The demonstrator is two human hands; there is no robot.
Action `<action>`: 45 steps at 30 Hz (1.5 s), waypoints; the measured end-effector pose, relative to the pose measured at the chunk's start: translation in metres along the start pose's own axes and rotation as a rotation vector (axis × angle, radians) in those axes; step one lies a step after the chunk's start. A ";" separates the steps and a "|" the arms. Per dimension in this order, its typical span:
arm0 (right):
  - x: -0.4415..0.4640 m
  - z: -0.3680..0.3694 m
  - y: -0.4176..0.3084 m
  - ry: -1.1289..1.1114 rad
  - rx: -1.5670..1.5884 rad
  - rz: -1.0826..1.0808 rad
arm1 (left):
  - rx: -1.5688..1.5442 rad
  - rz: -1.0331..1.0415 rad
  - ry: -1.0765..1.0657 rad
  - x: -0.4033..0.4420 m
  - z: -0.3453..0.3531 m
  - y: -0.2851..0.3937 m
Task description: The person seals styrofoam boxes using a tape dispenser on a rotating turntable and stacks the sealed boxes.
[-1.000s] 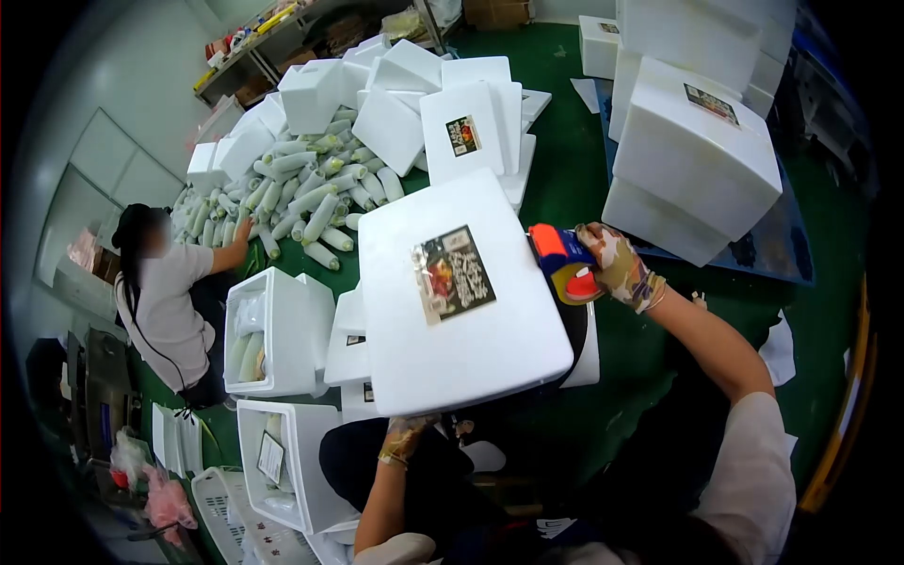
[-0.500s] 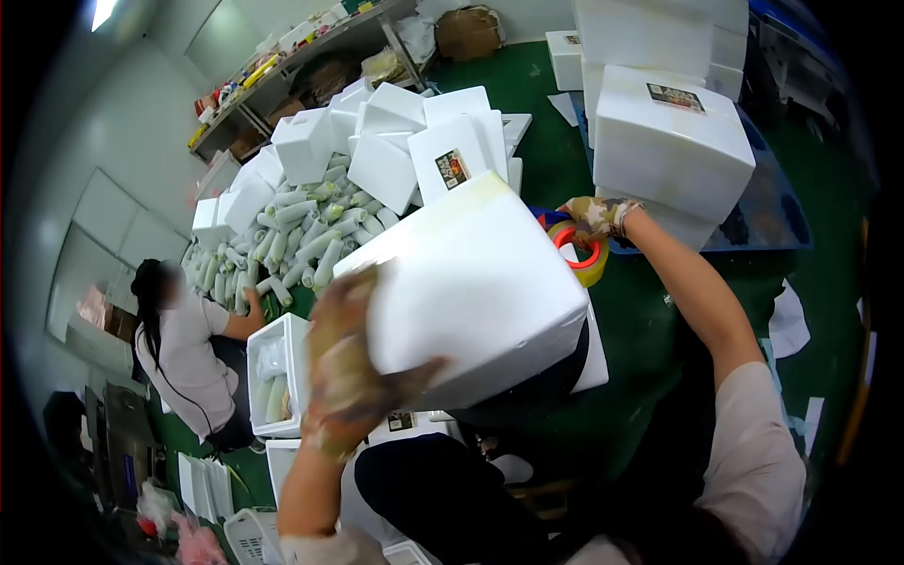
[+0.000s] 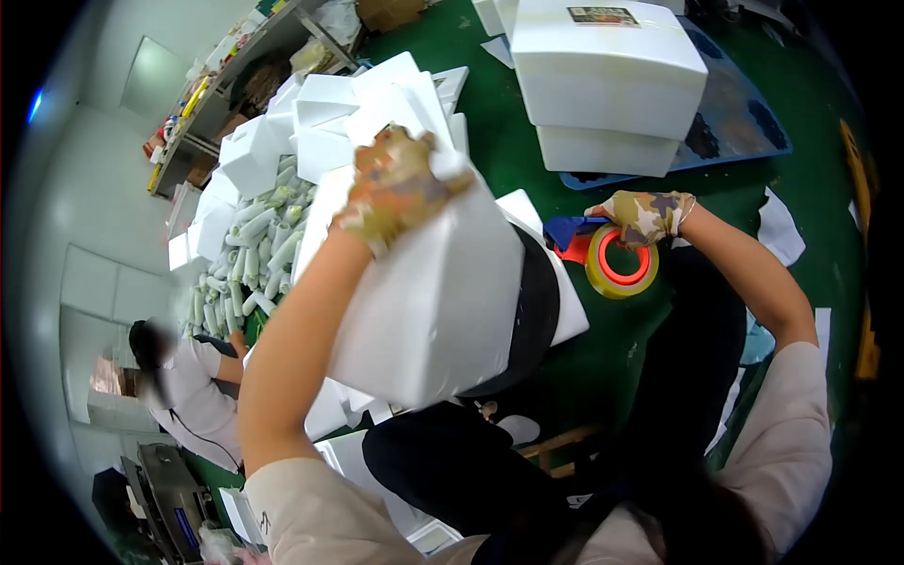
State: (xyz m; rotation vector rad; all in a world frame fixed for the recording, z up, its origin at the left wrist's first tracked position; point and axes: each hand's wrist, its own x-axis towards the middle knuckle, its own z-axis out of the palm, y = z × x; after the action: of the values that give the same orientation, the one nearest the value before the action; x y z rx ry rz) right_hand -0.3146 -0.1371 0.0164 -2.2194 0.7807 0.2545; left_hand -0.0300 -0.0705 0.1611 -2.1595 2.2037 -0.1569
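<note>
A white foam box (image 3: pixel 433 311) stands tilted in front of me, resting against a round black support (image 3: pixel 539 306). My left hand (image 3: pixel 400 184), in a camouflage-patterned glove, grips the far upper end of this box; its fingertips are partly hidden. To the right, my right hand (image 3: pixel 645 217) wears a matching glove and is closed around a tape dispenser (image 3: pixel 570 235) with a blue and red body. A roll of yellowish tape (image 3: pixel 612 284) on a red hub hangs below that hand, apart from the box.
Foam lids and boxes (image 3: pixel 325 113) lie heaped behind, beside a pile of wrapped pale-green vegetables (image 3: pixel 250 259). Stacked foam boxes (image 3: pixel 607 85) stand on a blue pallet (image 3: pixel 744 122). A co-worker (image 3: pixel 198 386) crouches at left. Foam scraps (image 3: pixel 780 226) lie on the green floor.
The foam box has turned and tipped. My left hand has shifted from its near side to its far end. My right hand has moved lower right with the tape dispenser, away from the box.
</note>
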 end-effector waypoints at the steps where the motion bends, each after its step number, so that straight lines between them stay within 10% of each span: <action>1: -0.007 0.007 0.007 0.026 -0.019 -0.015 | -0.095 -0.027 -0.037 0.020 0.006 -0.016; 9: 0.000 0.022 0.015 0.179 0.011 -0.012 | 0.296 -0.532 -0.303 -0.002 0.061 -0.272; 12: 0.016 0.006 0.011 0.187 -0.017 -0.026 | 0.606 -0.665 -0.592 -0.083 0.033 -0.253; 14: 0.026 0.005 0.010 0.270 -0.081 -0.065 | 0.556 -0.549 -0.387 -0.111 0.025 -0.230; 18: 0.026 0.001 -0.004 0.183 -0.106 -0.001 | -0.419 0.115 0.215 -0.071 -0.033 -0.065; 20: 0.033 0.012 0.019 0.176 -0.105 -0.068 | -0.117 0.436 0.135 -0.044 -0.020 -0.017; 22: 0.003 0.015 0.004 0.091 0.032 0.055 | -0.004 0.301 -0.222 -0.028 -0.015 0.003; 30: -0.089 0.059 -0.024 0.025 0.065 0.049 | -0.114 -0.385 0.026 0.020 0.016 -0.048; 45: -0.039 0.158 -0.059 0.302 0.320 -0.459 | -0.053 -0.497 0.068 0.030 0.034 -0.089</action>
State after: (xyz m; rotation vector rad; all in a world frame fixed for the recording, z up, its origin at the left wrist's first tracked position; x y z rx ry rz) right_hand -0.3004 0.0251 -0.0428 -2.0785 0.4063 -0.4099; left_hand 0.0619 -0.1034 0.1380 -2.7246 1.6685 -0.1932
